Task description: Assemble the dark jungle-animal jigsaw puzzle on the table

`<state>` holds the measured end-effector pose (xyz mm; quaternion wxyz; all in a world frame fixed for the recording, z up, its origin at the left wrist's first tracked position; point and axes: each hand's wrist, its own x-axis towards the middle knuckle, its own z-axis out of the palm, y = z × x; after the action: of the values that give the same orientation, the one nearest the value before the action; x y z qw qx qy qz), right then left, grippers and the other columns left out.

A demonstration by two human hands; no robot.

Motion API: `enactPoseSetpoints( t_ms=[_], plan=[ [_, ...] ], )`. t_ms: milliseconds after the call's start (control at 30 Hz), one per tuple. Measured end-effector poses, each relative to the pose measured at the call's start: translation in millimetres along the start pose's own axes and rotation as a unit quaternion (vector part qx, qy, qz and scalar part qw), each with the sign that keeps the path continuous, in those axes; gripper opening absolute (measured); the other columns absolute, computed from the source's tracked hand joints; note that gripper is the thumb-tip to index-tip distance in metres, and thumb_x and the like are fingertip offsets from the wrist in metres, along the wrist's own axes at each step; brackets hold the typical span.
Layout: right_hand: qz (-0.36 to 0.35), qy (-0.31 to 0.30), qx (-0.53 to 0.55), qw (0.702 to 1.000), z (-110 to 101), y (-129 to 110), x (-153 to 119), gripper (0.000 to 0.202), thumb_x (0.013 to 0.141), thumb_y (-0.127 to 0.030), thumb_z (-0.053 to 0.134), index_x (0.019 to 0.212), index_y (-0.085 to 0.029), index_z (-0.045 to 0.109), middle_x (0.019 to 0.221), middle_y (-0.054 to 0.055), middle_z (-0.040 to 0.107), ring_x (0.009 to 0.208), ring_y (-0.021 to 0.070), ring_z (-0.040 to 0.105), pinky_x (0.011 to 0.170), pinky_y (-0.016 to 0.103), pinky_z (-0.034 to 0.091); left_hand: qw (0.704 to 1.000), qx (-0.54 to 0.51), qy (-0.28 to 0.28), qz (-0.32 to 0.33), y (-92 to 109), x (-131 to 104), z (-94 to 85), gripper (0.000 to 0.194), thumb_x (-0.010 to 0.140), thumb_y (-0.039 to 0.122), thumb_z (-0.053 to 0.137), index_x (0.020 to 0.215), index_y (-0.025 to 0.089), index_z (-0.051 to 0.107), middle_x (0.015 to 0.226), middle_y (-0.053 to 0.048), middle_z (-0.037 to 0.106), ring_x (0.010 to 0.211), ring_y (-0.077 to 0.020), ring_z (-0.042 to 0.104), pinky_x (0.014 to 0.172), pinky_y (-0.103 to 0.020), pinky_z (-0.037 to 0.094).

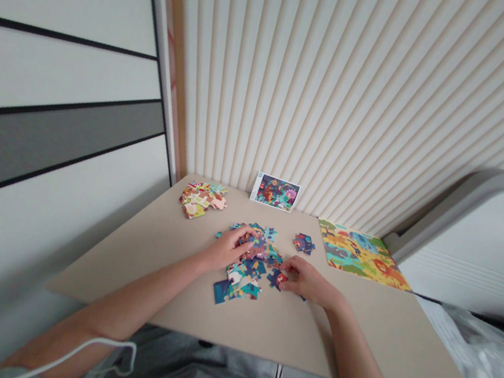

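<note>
Blue and teal jigsaw pieces [243,281] lie in a loose pile on the beige table [191,249]. My left hand [230,247] rests over the top of the pile, fingers curled on pieces; whether it grips one is hard to make out. At the pile's right side my right hand [302,279] has its thumb and fingers around the edge of a dark blue piece with a red figure [277,278]. Behind that hand lies a small cluster of dark blue pieces [304,243]. A picture card [276,192] with a similar dark scene leans against the pleated wall.
A heap of brown, green and cream pieces [202,199] sits at the back left. A yellow animal puzzle [362,253] lies flat at the back right. A white cable [84,347] crosses my left forearm. Clear plastic [486,353] is beyond the table's right edge.
</note>
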<state>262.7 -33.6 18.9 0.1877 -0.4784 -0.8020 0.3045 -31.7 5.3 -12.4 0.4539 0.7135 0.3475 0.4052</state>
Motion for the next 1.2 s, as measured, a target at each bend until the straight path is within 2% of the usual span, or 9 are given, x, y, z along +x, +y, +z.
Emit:
enactPoseSetpoints(
  t_ms=[167,367,433,567,667,767,900,1067,1200],
  plan=[
    [0.001,-0.039,0.033,0.999,1,-4,0,0.032,0.073,-0.037,0.082,0.096,-0.019,0.068,0.092,0.002,0.065,0.078,0.0159,0.056,0.067,0.025,0.045,1.0,0.018,-0.012,-0.005,5,-1,0.6,0.031,0.098,0.039,0.053,0.123,0.023,0.058,0.076,0.001,0.062,0.062,-0.0133,0.061,0.05,-0.021,0.047],
    [0.027,-0.085,0.169,0.982,-4,-6,-6,0.036,0.078,-0.048,0.077,0.095,-0.019,0.063,0.082,0.002,0.069,0.07,0.0144,0.057,0.059,0.024,0.045,1.0,0.006,-0.015,-0.009,8,-1,0.5,0.033,0.097,0.04,0.054,0.124,0.022,0.059,0.075,0.001,0.064,0.061,-0.014,0.062,0.049,-0.021,0.048],
    [0.029,-0.065,0.188,0.98,-3,-8,-4,0.038,0.08,-0.052,0.075,0.095,-0.019,0.064,0.079,0.002,0.069,0.068,0.014,0.057,0.059,0.024,0.046,1.0,0.015,-0.022,-0.007,8,-1,0.3,0.032,0.097,0.04,0.053,0.121,0.021,0.062,0.079,-0.001,0.066,0.064,-0.0143,0.063,0.05,-0.021,0.049],
    [0.021,0.033,0.207,0.978,3,-11,5,0.04,0.082,-0.056,0.072,0.098,-0.02,0.067,0.084,0.003,0.07,0.071,0.0154,0.06,0.063,0.028,0.05,0.999,0.036,-0.036,0.01,6,-1,0.3,0.028,0.097,0.039,0.053,0.113,0.021,0.067,0.09,-0.003,0.07,0.068,-0.0142,0.065,0.058,-0.024,0.052],
    [0.002,0.069,0.248,0.966,9,-11,12,0.04,0.082,-0.055,0.074,0.102,-0.021,0.068,0.092,0.005,0.073,0.083,0.0184,0.066,0.076,0.032,0.054,0.999,0.02,-0.046,0.023,3,-1,1.5,0.033,0.097,0.036,0.055,0.126,0.023,0.062,0.099,-0.004,0.07,0.073,-0.0149,0.067,0.066,-0.026,0.055],
    [-0.002,0.061,0.272,0.96,14,-12,15,0.042,0.081,-0.055,0.074,0.104,-0.021,0.069,0.096,0.006,0.074,0.088,0.02,0.068,0.082,0.035,0.054,0.998,-0.015,-0.047,0.03,-1,0,4.0,0.049,0.095,0.035,0.059,0.142,0.025,0.049,0.109,-0.006,0.069,0.079,-0.0155,0.068,0.071,-0.027,0.056],
    [0.006,0.052,0.277,0.96,19,-14,15,0.041,0.08,-0.055,0.076,0.103,-0.021,0.07,0.095,0.005,0.075,0.086,0.0196,0.069,0.081,0.034,0.055,0.994,-0.081,-0.062,0.027,-4,0,7.7,0.063,0.094,0.034,0.062,0.149,0.027,0.035,0.114,-0.007,0.068,0.081,-0.0158,0.069,0.07,-0.028,0.057],
    [0.008,0.071,0.248,0.966,17,-14,15,0.04,0.082,-0.055,0.074,0.1,-0.02,0.072,0.092,0.006,0.076,0.083,0.0198,0.069,0.078,0.033,0.054,0.994,-0.085,-0.062,0.028,-3,0,7.6,0.064,0.093,0.034,0.063,0.15,0.026,0.035,0.118,-0.009,0.067,0.087,-0.0173,0.07,0.073,-0.029,0.057],
    [0.027,0.174,0.19,0.966,1,1,16,0.043,0.082,-0.058,0.072,0.097,-0.018,0.074,0.086,0.008,0.076,0.077,0.0213,0.068,0.071,0.033,0.053,0.997,-0.055,-0.051,0.033,0,0,4.0,0.061,0.094,0.033,0.061,0.15,0.026,0.038,0.117,-0.008,0.068,0.087,-0.0178,0.069,0.076,-0.031,0.058]
  ],
)
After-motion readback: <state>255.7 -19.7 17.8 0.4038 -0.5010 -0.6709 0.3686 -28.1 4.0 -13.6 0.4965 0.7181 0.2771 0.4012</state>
